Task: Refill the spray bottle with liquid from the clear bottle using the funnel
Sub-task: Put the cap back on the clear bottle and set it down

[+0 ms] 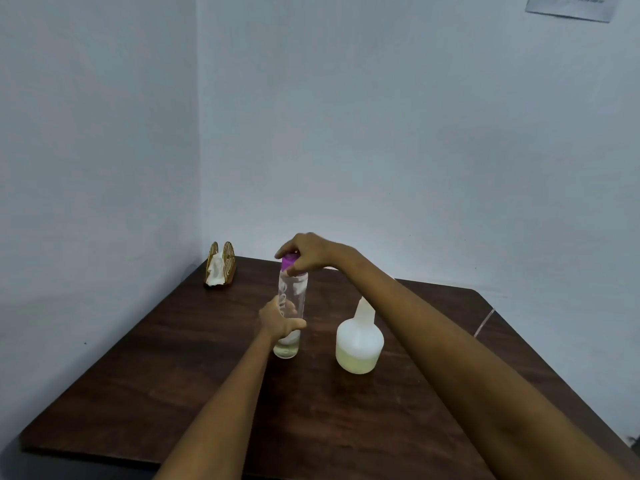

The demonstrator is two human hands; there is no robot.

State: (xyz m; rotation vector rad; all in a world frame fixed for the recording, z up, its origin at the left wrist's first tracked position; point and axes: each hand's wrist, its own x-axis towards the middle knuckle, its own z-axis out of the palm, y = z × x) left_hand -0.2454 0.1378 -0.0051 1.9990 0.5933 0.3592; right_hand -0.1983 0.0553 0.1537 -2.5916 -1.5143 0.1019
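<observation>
Your left hand [279, 321] has its grip closed around the upright clear bottle [291, 306] on the counter [173, 358]; your right hand [306, 250] pinches its purple cap [288, 262].

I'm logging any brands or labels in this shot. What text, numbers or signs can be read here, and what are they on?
No text here can be read with confidence.
Paper notice on the wall, top right: dark printed lines, too small and blurred to read.
Clear bottle: pale lettering on its side, partly hidden by the left hand, not legible.
Spray bottle: no label visible.
</observation>
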